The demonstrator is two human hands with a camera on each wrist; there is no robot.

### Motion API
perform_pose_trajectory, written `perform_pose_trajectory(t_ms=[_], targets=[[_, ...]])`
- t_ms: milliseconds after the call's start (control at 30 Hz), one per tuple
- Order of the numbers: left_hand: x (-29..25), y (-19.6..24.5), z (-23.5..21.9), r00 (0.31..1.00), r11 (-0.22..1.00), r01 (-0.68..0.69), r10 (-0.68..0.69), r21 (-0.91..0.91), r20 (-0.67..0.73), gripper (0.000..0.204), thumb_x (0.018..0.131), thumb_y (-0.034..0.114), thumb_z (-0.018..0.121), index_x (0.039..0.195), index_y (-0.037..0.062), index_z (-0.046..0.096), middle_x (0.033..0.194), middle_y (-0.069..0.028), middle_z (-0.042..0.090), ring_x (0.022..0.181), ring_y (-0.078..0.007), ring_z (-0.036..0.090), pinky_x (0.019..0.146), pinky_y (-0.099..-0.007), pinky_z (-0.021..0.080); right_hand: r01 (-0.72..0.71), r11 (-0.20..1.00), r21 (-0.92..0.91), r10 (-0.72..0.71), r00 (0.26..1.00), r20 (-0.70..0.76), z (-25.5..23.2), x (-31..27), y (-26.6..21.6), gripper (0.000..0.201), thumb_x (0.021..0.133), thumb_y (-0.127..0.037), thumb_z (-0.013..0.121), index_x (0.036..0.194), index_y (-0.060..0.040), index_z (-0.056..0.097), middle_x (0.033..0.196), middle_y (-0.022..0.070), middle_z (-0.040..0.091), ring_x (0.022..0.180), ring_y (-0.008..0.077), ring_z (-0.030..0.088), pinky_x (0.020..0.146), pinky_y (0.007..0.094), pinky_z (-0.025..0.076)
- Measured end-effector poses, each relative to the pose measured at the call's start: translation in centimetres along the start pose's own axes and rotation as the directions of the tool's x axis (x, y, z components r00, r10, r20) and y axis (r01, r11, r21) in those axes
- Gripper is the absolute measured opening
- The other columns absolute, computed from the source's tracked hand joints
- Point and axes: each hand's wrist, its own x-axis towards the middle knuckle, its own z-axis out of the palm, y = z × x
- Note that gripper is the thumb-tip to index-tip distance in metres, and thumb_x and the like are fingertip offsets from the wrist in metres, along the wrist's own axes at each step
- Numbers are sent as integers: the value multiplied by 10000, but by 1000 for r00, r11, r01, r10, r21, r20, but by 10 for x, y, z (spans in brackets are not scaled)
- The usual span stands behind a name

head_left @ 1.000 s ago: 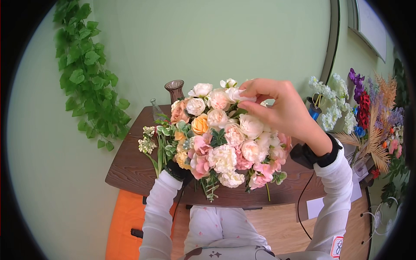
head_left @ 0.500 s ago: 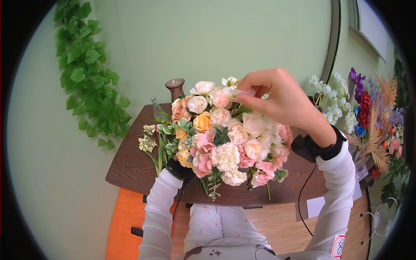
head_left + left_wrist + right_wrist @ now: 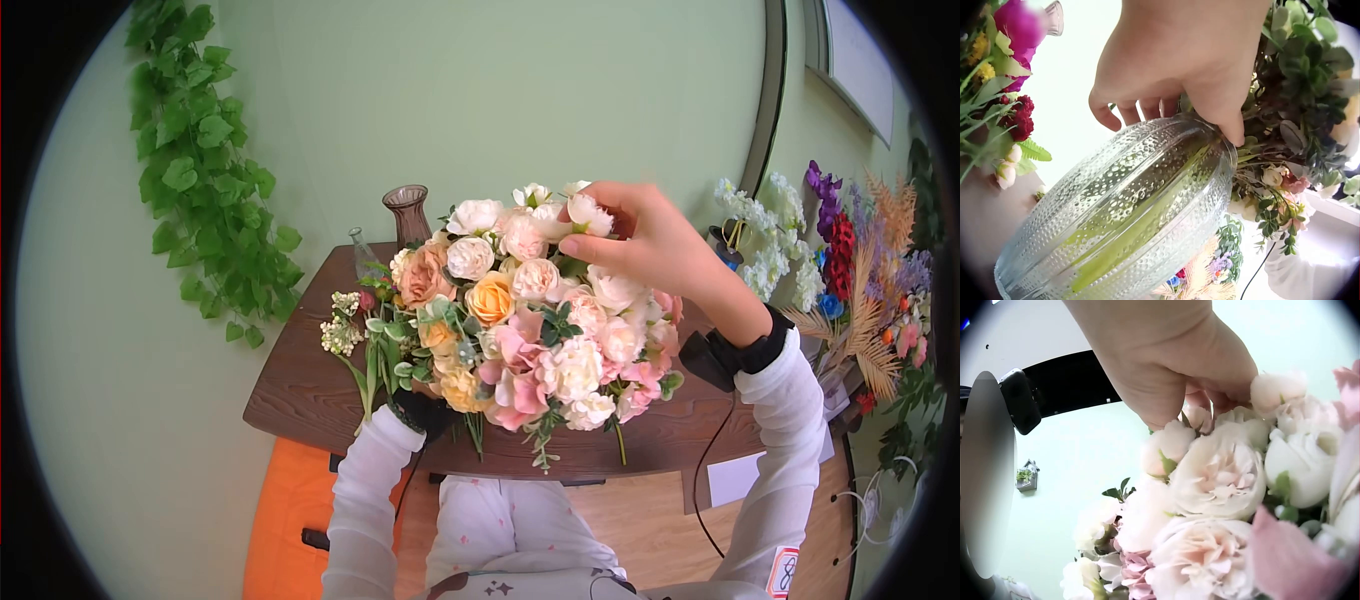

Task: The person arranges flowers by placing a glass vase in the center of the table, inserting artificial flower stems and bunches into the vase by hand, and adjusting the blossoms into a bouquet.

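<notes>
A full bouquet of artificial flowers (image 3: 535,278), mostly white, blush and pink, fills a ribbed, dimpled clear glass vase (image 3: 1116,212). Around the neck of this vase my left hand (image 3: 1172,69) keeps its grip, thumb on one side and fingers on the other; blooms mostly hide that hand in the head view. Green stems show through the glass. My right hand (image 3: 655,245) pinches a white flower (image 3: 590,214) at the upper right of the bouquet. In the right wrist view, its fingertips sink partly out of sight among pale blooms (image 3: 1219,469).
Behind the bouquet, a brown-tinted vase (image 3: 405,212) and a small clear bottle (image 3: 362,250) stand on the dark wooden table (image 3: 290,385). Small white blossoms (image 3: 343,325) lie at left. More artificial flowers (image 3: 840,240) stand at right; a cable (image 3: 700,480) hangs by my right arm.
The bouquet has turned, its yellow rose and pink blooms shifting to the right. My right hand rose a little, then came back down at the white flower.
</notes>
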Motion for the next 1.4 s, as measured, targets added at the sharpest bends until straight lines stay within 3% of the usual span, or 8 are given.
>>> perform_pose_trajectory(t_ms=[133,200,300,400,533,1033,1100,1400], targets=[[4,-4,10,1000,999,9,-8,-41,24,714,735,385,664,1294,92,330,1119,-55,479,1012,-163,502,862,-316,429,-35,999,3,35,998,46,1,2,5,224,765,-130,681,928,4,608,733,-13,577,640,45,501,560,202,418],[-1,-2,12,999,998,15,-13,-59,34,712,736,384,664,1294,93,330,1120,-56,479,1011,-164,502,860,-317,431,9,1000,10,-9,1000,17,6,3,6,238,765,-201,663,837,21,617,613,3,566,534,71,481,506,244,412],[4,-4,16,999,996,22,-18,-84,49,709,738,382,663,1294,94,330,1121,-57,480,1010,-165,503,857,-318,432,-70,990,119,62,996,71,7,4,3,215,786,-195,636,783,20,618,628,9,588,530,69,480,501,246,404],[17,-8,22,998,994,24,-17,-110,63,706,740,380,662,1295,94,330,1122,-57,480,1009,-167,504,854,-319,434,-171,978,123,157,980,119,1,2,-6,151,811,-151,607,796,-3,633,665,2,611,610,60,511,564,225,410],[15,-6,20,996,988,30,-18,-150,84,703,743,378,660,1295,95,330,1124,-59,480,1007,-169,505,850,-320,436,-190,979,73,178,974,139,-5,0,-2,137,820,-133,598,801,-3,635,673,-1,613,607,57,506,558,224,404],[24,-7,27,984,956,74,-25,-282,174,688,753,369,655,1296,99,331,1129,-63,482,1001,-177,509,835,-326,444,-46,996,83,38,995,95,6,-1,5,120,815,-108,636,807,12,629,684,7,621,643,52,516,598,231,434],[29,-7,26,981,950,83,-26,-301,190,686,754,367,654,1296,99,331,1130,-63,482,1000,-178,510,833,-327,445,56,998,24,-57,998,37,9,-1,10,181,796,-148,653,683,-9,625,538,20,545,490,68,423,468,260,362],[33,-2,24,970,921,112,-21,-372,242,677,760,362,651,1297,101,331,1134,-66,483,996,-182,513,824,-330,450,262,964,32,-262,965,4,16,-1,21,187,739,-113,682,681,33,580,517,53,498,520,81,419,496,275,391]])
